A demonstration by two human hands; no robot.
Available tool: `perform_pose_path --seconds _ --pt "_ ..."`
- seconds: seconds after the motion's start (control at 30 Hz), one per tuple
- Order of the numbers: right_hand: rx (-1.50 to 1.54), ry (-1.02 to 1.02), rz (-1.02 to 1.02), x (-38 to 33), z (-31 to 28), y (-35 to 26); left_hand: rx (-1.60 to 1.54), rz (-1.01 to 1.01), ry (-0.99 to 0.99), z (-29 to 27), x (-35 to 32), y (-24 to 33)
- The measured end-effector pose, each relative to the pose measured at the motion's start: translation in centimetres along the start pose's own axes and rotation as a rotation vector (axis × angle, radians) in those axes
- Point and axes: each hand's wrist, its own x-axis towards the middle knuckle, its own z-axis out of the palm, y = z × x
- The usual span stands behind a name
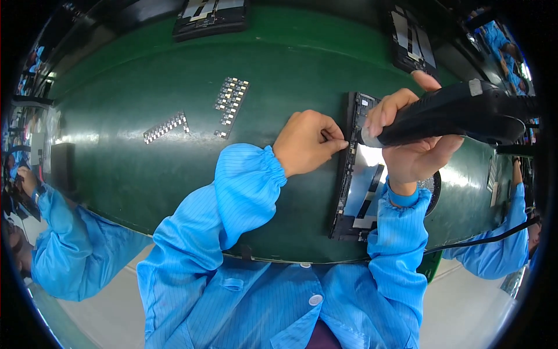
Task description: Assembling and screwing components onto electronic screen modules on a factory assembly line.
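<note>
An opened tablet-like device [356, 192], with a dark frame and exposed parts inside, lies on the green bench in front of me. My left hand [311, 142] is at its left edge, thumb and index finger pinched together; whatever they hold is too small to make out. My right hand [410, 154] is wrapped around a black electric screwdriver [453, 113] above the device's right side. The tool's narrow pale end points down toward the device's left edge, near my left fingertips. The tool and my right hand hide part of the device.
Two strips of small parts, one angled [167, 128] and one longer [231, 104], lie to the left. Similar opened devices sit at the far edge [210, 20] and far right [411, 41]. A round dish of small metal pieces [431, 185] is partly behind my right wrist. Co-workers' sleeves [81, 244] flank me.
</note>
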Motion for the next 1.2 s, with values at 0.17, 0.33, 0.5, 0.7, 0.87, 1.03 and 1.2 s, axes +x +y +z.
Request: perform_pose_path --seconds 0.17,0.33,0.5,0.7,0.87,1.03,1.2 --pt "0.111 0.105 0.102 -0.7 -0.3 0.5 0.004 0.019 0.001 0.0 0.0 -0.2" --pt "0.081 0.046 -0.022 -0.5 -1.0 0.2 -0.005 -0.009 0.012 0.0 0.0 -0.3" --pt "0.033 -0.082 -0.265 0.3 -2.5 -3.6 0.062 0.016 0.045 -0.4 -0.4 0.7" --pt "0.005 -0.076 -0.281 -0.1 -4.2 -5.7 0.394 0.657 0.316 2.3 -1.5 0.7" --pt "0.041 -0.090 -0.327 0.2 -4.2 -6.5 0.653 0.953 -0.127 7.0 -6.8 1.5" --pt "-0.074 0.016 -0.320 -1.0 -4.9 -7.9 0.797 0.813 -0.130 7.5 -7.7 0.1" --pt "-0.148 0.172 -0.276 -3.6 -5.3 -8.1 0.875 0.607 0.049 3.3 -7.7 1.0"
